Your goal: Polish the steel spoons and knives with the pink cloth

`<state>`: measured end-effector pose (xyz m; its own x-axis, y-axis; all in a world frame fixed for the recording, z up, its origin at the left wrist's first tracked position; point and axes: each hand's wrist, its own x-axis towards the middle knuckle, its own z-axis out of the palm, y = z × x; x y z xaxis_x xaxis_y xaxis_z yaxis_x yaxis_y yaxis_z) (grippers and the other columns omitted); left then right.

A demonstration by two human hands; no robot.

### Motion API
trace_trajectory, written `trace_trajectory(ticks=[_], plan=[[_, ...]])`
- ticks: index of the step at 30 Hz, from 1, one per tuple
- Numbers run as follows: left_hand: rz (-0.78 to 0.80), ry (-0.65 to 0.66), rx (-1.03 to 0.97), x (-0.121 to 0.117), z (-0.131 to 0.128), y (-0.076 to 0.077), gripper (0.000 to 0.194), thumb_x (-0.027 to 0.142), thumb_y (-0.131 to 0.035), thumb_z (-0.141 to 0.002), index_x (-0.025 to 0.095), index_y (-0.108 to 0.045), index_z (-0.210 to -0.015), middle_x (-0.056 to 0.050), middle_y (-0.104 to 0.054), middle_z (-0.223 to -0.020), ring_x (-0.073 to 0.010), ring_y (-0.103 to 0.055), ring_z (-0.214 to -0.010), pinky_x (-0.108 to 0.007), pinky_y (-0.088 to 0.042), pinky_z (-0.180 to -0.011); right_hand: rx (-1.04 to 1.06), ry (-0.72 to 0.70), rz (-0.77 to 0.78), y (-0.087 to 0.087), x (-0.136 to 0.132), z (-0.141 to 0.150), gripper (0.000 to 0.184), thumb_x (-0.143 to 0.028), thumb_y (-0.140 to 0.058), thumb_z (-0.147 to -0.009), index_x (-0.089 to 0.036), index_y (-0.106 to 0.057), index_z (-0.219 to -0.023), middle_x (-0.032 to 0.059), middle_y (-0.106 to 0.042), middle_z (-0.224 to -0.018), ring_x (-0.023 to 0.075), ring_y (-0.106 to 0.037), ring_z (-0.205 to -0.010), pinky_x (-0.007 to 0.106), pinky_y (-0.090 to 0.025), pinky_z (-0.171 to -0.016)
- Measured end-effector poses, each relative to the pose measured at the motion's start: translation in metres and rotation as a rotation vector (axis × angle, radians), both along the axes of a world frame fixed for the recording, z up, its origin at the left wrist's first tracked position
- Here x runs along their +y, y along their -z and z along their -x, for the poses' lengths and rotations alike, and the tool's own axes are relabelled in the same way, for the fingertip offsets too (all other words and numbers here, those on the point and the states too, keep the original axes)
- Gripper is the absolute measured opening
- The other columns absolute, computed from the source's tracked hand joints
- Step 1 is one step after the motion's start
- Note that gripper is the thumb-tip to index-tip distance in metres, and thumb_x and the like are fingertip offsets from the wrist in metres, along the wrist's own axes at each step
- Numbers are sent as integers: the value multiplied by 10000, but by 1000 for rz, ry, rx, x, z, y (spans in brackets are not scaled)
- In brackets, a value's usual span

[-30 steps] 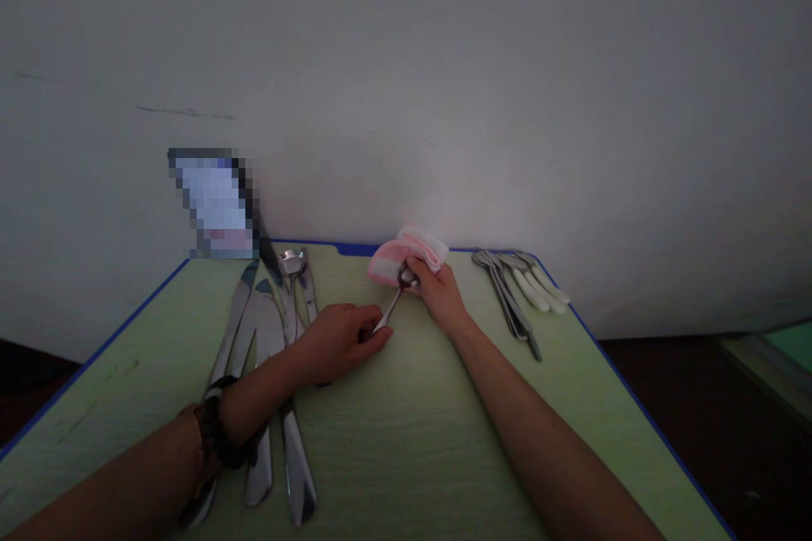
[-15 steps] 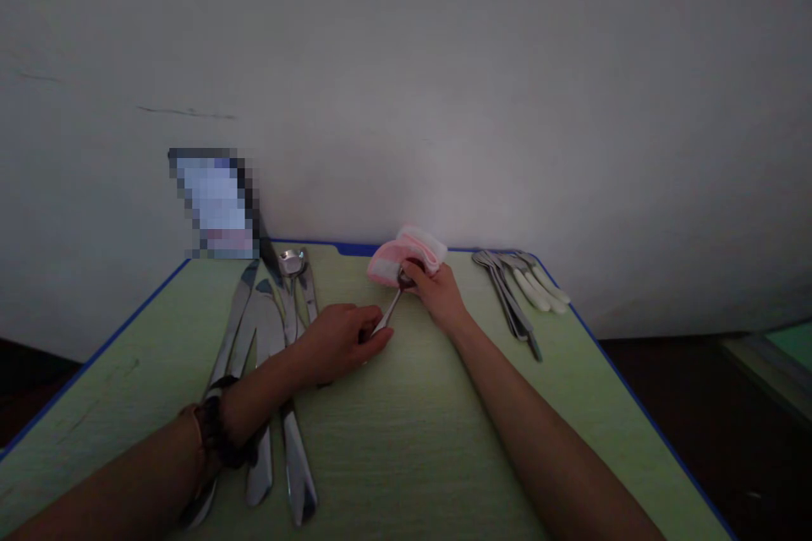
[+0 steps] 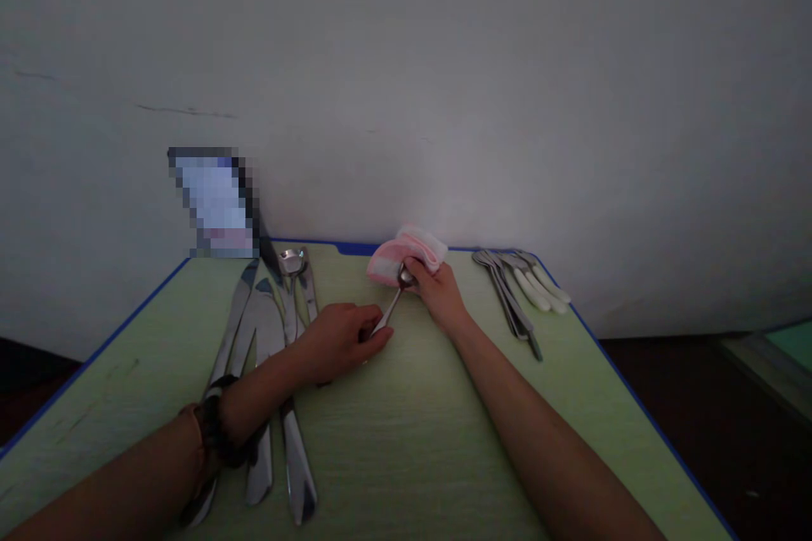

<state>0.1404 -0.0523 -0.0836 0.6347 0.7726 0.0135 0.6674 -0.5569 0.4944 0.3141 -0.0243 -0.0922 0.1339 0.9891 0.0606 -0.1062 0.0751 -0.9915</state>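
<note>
My left hand [image 3: 342, 340] is closed on the handle of a small metal spoon [image 3: 394, 304], which slants up toward the right. At the spoon's bowl, my right hand [image 3: 440, 294] pinches a folded pink and white cloth [image 3: 388, 262], its thumb by the bowl. Most of the cloth spreads beyond the fingers, near the table's far edge. Under and beside my left forearm lie several large metal utensils [image 3: 299, 473], among them a small ladle [image 3: 292, 262]. The forearm partly hides them.
On the right of the green table [image 3: 406, 448] lie several metal spoons [image 3: 506, 296] and utensils with white handles [image 3: 531, 287]. A blurred device with a bright screen [image 3: 212, 199] leans on the wall [image 3: 444, 84] at the back left. The table has a blue edge.
My right thumb has shifted slightly on the cloth, and more of the spoon's bowl shows. My left hand and the utensils on the table stay put.
</note>
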Motion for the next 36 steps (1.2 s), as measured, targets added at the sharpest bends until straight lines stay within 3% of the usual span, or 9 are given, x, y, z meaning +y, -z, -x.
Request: trace_trajectory(ticks=[13,19,27,36], plan=[[-18,10,-29,1,1,4,320,402,-416,-851,183,-445,-620,37,-485,-556,-105,-416,-520,-225,-257,-519,-38,22,-14,4,3,-1,285,-425,-628,-676,-175,-658,-810,8,-659,-730,149,-587,-671,277,-523,-628],[-24,6,-3,0,0,2,321,401,-416,-849,190,-425,-607,33,-482,-549,-114,-426,-522,-229,-268,-532,19,29,21,4,3,-1,246,-421,-613,-680,-181,-626,-736,-8,-625,-662,136,-558,-602,272,-512,-591],[-6,5,6,-1,-1,-2,328,407,-408,-852,190,-422,-608,30,-469,-551,-121,-431,-526,-235,-261,-539,-68,-7,-32,9,6,-5,250,-412,-606,-704,-172,-627,-767,-4,-608,-670,138,-553,-640,266,-502,-613],[-29,6,16,0,0,1,337,415,-403,-857,189,-425,-609,29,-485,-564,-119,-436,-532,-229,-274,-540,-46,-35,-16,2,1,-3,245,-403,-615,-704,-178,-634,-797,1,-598,-710,146,-556,-657,287,-528,-604]])
